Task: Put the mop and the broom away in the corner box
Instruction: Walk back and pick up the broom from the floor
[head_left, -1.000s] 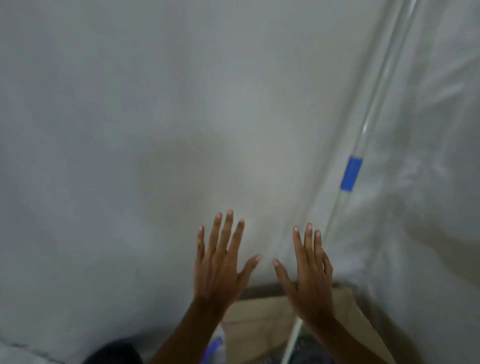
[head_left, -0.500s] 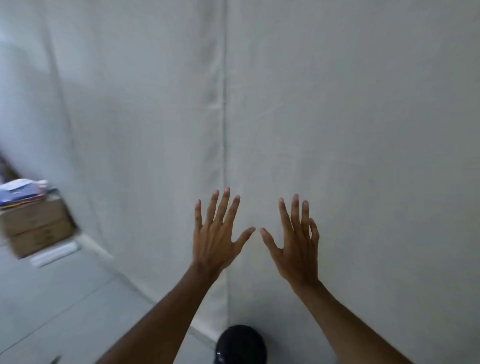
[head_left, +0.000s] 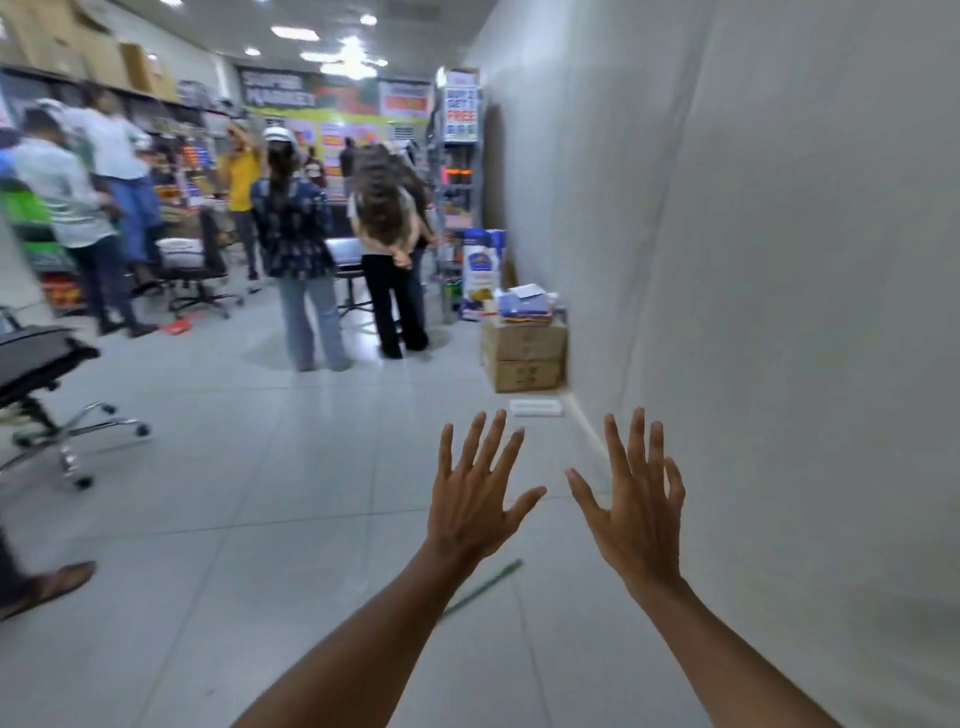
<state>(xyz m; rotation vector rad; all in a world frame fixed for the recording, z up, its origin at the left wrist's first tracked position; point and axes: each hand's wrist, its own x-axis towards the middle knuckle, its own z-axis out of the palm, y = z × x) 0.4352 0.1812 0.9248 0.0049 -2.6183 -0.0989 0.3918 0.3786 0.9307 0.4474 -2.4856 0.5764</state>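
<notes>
My left hand (head_left: 475, 493) and my right hand (head_left: 636, 499) are raised side by side in front of me, fingers spread, holding nothing. A thin green stick (head_left: 480, 590) lies on the tiled floor just below my left wrist, partly hidden by my forearm. The corner box and the pole with the blue band are out of view.
A white wall (head_left: 779, 312) runs along my right. Two stacked cardboard boxes (head_left: 523, 358) with items on top stand against it ahead, a flat white object (head_left: 536, 407) before them. Several people (head_left: 384, 249) stand farther down. Office chairs (head_left: 41, 374) are at left.
The view has swung left from the corner with the box and pole, past the bare wall, to the open shop floor. My hands stay raised and spread.
</notes>
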